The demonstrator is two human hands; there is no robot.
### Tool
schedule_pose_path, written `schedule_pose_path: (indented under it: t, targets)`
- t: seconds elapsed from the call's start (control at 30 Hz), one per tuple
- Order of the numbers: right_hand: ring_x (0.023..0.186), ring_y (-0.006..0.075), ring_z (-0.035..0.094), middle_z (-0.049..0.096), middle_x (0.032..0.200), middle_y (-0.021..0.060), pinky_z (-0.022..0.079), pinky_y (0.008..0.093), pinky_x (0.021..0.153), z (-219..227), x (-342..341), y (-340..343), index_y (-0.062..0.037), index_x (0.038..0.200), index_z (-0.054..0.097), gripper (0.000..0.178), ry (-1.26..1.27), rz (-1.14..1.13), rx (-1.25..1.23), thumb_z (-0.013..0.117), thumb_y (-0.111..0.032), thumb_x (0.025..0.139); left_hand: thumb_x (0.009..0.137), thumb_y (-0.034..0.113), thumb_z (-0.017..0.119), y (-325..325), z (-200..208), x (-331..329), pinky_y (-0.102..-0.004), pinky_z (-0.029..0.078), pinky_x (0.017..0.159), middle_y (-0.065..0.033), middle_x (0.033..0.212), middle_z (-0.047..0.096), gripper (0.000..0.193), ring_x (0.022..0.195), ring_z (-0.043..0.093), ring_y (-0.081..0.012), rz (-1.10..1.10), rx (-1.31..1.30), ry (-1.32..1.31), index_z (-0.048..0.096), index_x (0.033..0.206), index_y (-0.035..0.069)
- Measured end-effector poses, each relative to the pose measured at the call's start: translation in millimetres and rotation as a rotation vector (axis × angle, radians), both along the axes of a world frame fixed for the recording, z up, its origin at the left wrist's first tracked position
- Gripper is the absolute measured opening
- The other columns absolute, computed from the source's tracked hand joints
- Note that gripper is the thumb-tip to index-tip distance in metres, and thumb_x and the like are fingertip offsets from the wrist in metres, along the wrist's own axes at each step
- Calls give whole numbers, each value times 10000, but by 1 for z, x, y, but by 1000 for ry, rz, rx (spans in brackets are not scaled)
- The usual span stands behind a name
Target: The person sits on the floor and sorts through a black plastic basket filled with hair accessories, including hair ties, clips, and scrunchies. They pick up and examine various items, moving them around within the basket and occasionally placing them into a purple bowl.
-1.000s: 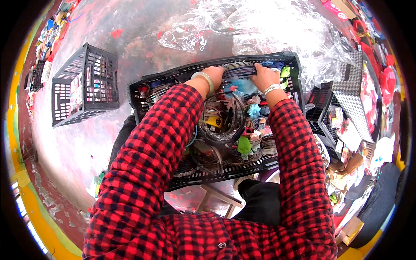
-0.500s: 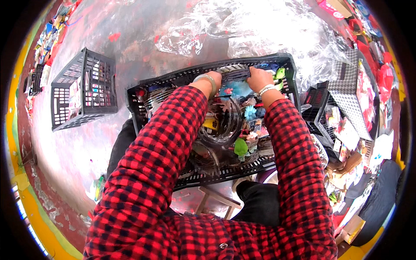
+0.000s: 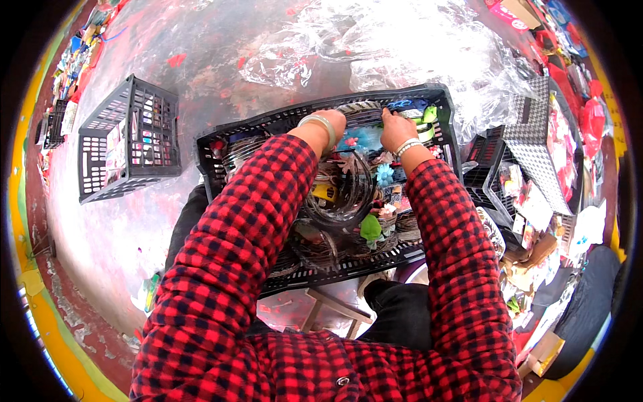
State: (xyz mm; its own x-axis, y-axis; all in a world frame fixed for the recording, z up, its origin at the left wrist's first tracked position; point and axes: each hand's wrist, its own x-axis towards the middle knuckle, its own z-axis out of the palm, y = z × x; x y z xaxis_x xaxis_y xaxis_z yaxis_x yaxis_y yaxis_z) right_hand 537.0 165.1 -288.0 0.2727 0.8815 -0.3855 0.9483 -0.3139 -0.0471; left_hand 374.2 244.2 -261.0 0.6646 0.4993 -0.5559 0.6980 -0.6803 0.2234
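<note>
A black plastic crate (image 3: 213, 175) full of hair accessories lies in front of me, across my knees. At its far side my left hand (image 3: 331, 124) is closed, with its fingertips hidden. To its right my right hand (image 3: 398, 130) is also curled closed; I cannot make out what, if anything, it grips. Between and beyond them lie dark banded headbands (image 3: 360, 107), with a light-blue piece (image 3: 362, 137) just nearer. Mid-crate is a loop of dark thin hoops (image 3: 368, 191) around a yellow item (image 3: 324, 192). Artificial flowers (image 3: 384, 175) and a green leaf (image 3: 370, 228) sit right of it.
An upright black crate (image 3: 130, 141) stands on the floor to the left. Clear plastic sheeting (image 3: 429, 47) spreads beyond my crate. At right are a grey patterned box (image 3: 536, 141), another black crate (image 3: 487, 161) and loose packaging. A wooden stool (image 3: 328, 308) shows below.
The dark banded strip that stretched between my hands now lies lower among the headbands. My right hand has come slightly nearer me; my left has shifted only a little.
</note>
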Motion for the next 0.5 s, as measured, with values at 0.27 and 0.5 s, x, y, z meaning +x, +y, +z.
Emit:
schedule_pose_path:
  t: [0.27,0.5]
  targets:
    - [1235,294,353,515,1205,139,242,445,1003,-19,-8,7,-15,1194,434,453,-78,25,-10,458,-128,756,759,133,562,11,-32,2,-377,461,825,-203,1054,576,256,987,563,-329,66,-55,43,627,986,35]
    - [966,298,550,588,1032,148,443,368,832,24,17,-47,-67,1117,530,390,227,240,498,463,-34,734,825,195,516,14,-29,-49,-400,453,779,-187,933,605,220,899,569,-350,187,67,-470,590,973,49]
